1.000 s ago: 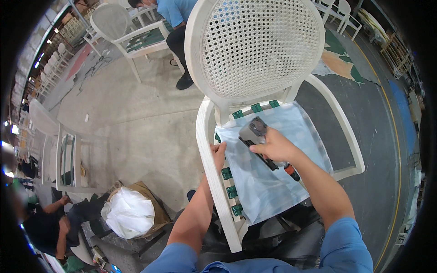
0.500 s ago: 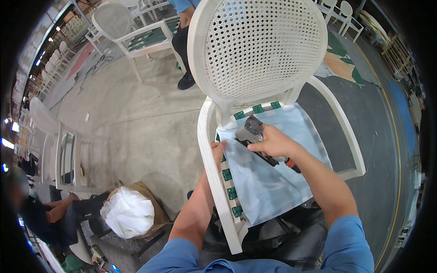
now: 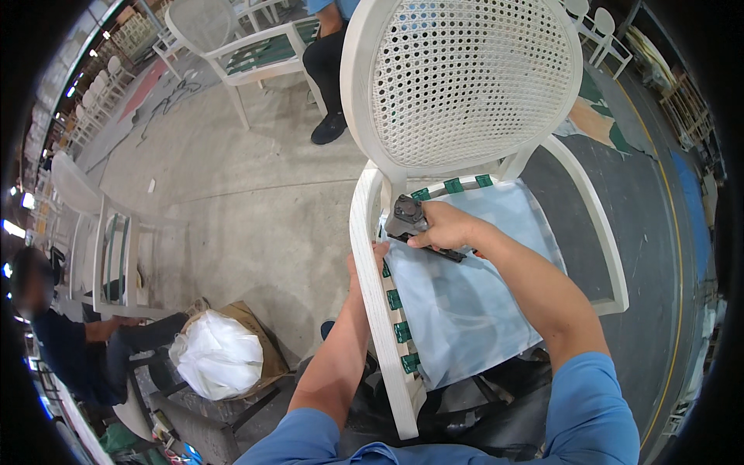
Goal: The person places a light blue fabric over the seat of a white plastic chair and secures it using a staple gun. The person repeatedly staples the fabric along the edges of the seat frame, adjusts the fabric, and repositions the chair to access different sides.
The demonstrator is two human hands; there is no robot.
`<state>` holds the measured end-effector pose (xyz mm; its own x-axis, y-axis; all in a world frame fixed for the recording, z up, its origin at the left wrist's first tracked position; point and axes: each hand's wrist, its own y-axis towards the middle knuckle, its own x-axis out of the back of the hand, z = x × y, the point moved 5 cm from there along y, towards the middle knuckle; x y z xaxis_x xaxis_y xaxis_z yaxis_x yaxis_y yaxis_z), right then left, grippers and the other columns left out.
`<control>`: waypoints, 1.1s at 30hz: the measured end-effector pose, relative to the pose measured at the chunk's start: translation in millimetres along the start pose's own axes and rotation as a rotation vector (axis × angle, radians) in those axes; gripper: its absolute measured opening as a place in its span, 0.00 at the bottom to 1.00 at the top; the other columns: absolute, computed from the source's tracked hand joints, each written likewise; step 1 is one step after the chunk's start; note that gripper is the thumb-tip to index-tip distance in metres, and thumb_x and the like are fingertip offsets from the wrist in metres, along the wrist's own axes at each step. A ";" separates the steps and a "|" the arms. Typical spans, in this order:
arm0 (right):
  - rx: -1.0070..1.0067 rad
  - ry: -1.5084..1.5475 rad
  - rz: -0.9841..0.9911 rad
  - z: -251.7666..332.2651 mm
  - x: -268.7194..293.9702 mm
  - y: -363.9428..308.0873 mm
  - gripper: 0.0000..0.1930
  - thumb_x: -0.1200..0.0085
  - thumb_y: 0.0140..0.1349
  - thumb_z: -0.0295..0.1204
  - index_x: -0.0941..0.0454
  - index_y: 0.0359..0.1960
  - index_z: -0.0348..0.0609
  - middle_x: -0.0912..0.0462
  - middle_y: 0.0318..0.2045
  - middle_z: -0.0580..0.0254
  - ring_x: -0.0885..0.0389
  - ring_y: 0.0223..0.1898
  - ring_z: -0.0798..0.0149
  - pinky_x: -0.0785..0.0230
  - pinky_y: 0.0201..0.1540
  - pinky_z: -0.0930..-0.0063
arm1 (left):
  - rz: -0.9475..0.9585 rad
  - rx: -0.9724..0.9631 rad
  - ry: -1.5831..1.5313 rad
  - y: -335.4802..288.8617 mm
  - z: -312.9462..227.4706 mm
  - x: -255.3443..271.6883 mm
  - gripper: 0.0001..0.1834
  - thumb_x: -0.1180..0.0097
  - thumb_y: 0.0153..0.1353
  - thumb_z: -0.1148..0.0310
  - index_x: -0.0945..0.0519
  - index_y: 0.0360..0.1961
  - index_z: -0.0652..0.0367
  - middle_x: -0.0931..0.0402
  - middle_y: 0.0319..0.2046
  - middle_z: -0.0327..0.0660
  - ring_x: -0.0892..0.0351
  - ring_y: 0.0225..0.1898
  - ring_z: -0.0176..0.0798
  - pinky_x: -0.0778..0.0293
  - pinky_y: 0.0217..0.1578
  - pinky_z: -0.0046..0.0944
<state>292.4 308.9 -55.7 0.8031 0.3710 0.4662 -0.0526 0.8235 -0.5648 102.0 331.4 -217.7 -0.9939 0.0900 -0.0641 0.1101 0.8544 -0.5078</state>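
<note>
The white chair (image 3: pixel 473 85) stands close in front of me, on my side of the head camera, its round woven back turned away to the far side. A pale blue cloth (image 3: pixel 480 302) lies over its seat. My right hand (image 3: pixel 443 226) is closed around a grey and black staple gun (image 3: pixel 407 218), which sits above the back left corner of the cloth; I cannot tell whether its nose touches. My left hand (image 3: pixel 380 251) reaches under the left armrest (image 3: pixel 369 225) to the left edge of the seat, and with the armrest covering part of it I cannot tell whether its fingers grip or merely rest there. Green straps (image 3: pixel 402 332) wrap the seat frame along that edge, and 3 more show on the back rail.

To my left, an open cardboard box (image 3: pixel 273 345) holds a white plastic bag (image 3: pixel 221 355), which bulges above the rim and hides whatever lies deeper. Just beyond the box, a seated person (image 3: pixel 74 349) in dark clothes is near a chair frame (image 3: pixel 116 256) with green straps.

Farther off, a dark shoe (image 3: pixel 329 128) rests on the concrete floor (image 3: pixel 225 209) beside another strapped chair (image 3: pixel 267 58).
</note>
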 end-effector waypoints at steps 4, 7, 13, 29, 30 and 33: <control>0.100 -0.014 0.004 16.0 -4.0 2.0 0.22 0.27 0.61 0.29 0.23 0.51 0.33 0.16 0.31 0.61 0.21 0.26 0.67 0.27 0.32 0.67 | -0.068 -0.059 0.018 6.5 -2.1 9.0 0.14 0.24 0.57 0.72 0.17 0.39 0.66 0.19 0.32 0.38 0.22 0.32 0.33 0.23 0.37 0.37; 0.117 -0.036 0.011 16.2 -5.8 5.0 0.23 0.26 0.61 0.30 0.23 0.52 0.32 0.16 0.31 0.61 0.21 0.26 0.66 0.27 0.32 0.67 | -0.057 -0.065 0.028 5.5 -1.6 6.7 0.15 0.24 0.57 0.72 0.16 0.41 0.67 0.17 0.33 0.39 0.21 0.32 0.33 0.23 0.36 0.36; 0.073 -0.130 0.080 23.4 -10.9 9.3 0.32 0.25 0.59 0.32 0.23 0.65 0.39 0.11 0.51 0.47 0.12 0.50 0.50 0.23 0.56 0.60 | 0.085 -0.037 -0.062 -0.2 -5.1 16.2 0.12 0.26 0.57 0.71 0.13 0.38 0.67 0.16 0.30 0.40 0.20 0.29 0.34 0.23 0.32 0.38; 0.204 -0.387 0.043 25.3 -24.7 19.2 0.46 0.28 0.59 0.33 0.39 0.77 0.35 0.15 0.58 0.38 0.17 0.61 0.43 0.24 0.63 0.58 | 0.031 -0.115 0.111 -27.2 -21.9 35.0 0.09 0.30 0.61 0.69 0.12 0.36 0.65 0.16 0.32 0.39 0.19 0.32 0.34 0.24 0.35 0.39; 0.170 -0.390 0.029 15.4 -23.8 17.7 0.46 0.28 0.59 0.33 0.39 0.77 0.35 0.15 0.58 0.38 0.17 0.61 0.43 0.24 0.63 0.59 | 0.040 -0.081 0.177 -40.9 -20.6 28.7 0.09 0.30 0.63 0.68 0.13 0.36 0.65 0.16 0.32 0.39 0.20 0.32 0.33 0.23 0.35 0.39; 0.142 -0.368 0.018 5.8 -24.4 16.4 0.44 0.27 0.58 0.34 0.36 0.74 0.37 0.14 0.56 0.39 0.17 0.60 0.41 0.24 0.62 0.55 | 0.062 -0.027 0.313 -84.8 -11.9 18.1 0.12 0.31 0.66 0.64 0.14 0.35 0.65 0.17 0.31 0.37 0.20 0.32 0.32 0.24 0.35 0.39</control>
<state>268.5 315.9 -72.4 0.5361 0.4937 0.6847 -0.1668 0.8571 -0.4874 74.5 266.7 -165.6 -0.9403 0.2917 0.1756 0.1742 0.8553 -0.4879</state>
